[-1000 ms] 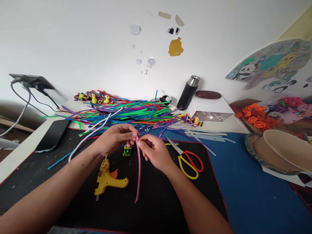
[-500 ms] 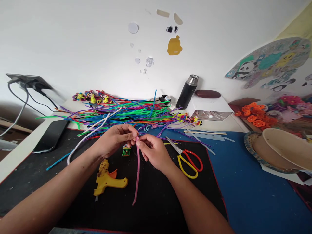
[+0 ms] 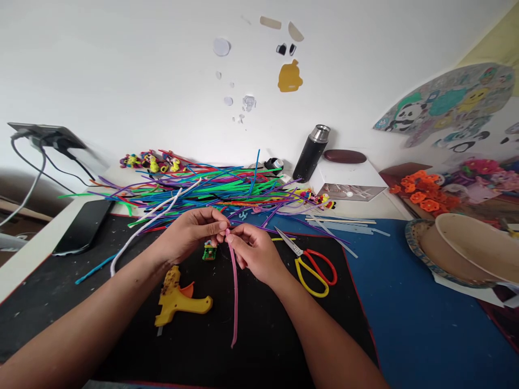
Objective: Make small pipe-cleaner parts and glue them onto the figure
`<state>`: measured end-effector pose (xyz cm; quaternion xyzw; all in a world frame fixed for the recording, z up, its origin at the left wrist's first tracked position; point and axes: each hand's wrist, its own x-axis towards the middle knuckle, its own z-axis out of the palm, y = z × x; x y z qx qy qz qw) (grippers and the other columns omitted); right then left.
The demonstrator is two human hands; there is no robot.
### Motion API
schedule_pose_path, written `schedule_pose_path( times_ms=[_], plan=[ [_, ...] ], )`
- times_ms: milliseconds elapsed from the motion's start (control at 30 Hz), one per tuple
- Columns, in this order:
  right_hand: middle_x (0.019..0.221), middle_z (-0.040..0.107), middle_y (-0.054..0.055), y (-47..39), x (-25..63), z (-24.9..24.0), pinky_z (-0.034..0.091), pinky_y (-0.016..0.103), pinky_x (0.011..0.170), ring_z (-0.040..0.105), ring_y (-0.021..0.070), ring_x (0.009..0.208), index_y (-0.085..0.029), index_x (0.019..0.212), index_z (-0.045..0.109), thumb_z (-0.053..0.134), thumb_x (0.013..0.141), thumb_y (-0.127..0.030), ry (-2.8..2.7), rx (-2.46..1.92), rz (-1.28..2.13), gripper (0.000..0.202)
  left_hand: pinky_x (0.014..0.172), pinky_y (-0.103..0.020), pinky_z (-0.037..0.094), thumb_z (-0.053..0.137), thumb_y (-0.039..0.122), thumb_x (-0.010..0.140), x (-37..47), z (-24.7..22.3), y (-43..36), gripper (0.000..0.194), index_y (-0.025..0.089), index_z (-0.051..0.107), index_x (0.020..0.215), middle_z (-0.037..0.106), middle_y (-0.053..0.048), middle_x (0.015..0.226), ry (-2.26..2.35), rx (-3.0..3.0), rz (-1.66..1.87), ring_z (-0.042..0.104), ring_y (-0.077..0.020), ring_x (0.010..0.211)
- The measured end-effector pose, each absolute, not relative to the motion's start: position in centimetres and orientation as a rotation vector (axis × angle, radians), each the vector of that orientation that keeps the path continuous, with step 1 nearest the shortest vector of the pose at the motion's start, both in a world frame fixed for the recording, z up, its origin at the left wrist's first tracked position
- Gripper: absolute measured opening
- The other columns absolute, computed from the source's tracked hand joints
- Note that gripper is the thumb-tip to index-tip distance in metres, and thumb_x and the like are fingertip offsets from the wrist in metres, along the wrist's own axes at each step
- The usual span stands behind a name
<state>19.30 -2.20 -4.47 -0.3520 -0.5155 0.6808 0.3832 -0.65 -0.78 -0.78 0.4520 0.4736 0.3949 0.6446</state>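
A pink pipe cleaner (image 3: 235,294) hangs down over the black mat from between my fingertips. My left hand (image 3: 198,229) pinches its upper end, where a small pink bent part shows between the two hands. Thumb and fingers of my right hand (image 3: 253,248) close on the same end from the right. Just below my left hand lies a small green figure (image 3: 209,251). A yellow glue gun (image 3: 182,302) rests on the mat below my left wrist. Scissors (image 3: 312,267) with red and yellow handles lie right of my right hand.
Behind the hands spreads a pile of coloured pipe cleaners (image 3: 211,186). A black phone (image 3: 83,227) is at the left. A black flask (image 3: 311,154) stands by a white box (image 3: 352,178). At the right are orange flowers (image 3: 425,192) and a bowl (image 3: 474,248).
The hanging lower end of the pink pipe cleaner has swung to the right. Both hands keep their pinch in nearly the same place.
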Motion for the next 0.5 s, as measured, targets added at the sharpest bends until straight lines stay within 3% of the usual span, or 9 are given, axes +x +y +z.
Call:
schedule_pose_path(
  times_ms=[500],
  plan=[
    [0.058,0.056,-0.009,-2.23,19.22,-4.90,0.036,0.023,0.044,0.046,0.0085,0.041,-0.022,0.088,0.066,0.080,0.089,-0.055,-1.277,-0.919,1.765,0.036,0.057,-0.021,0.051,0.106,0.053,0.068,-0.54,-1.24,-0.94,0.048,0.015,0.080,0.080,0.076,-0.004,0.070,1.048,1.017,0.911,0.066,-0.0130,0.061]
  ],
)
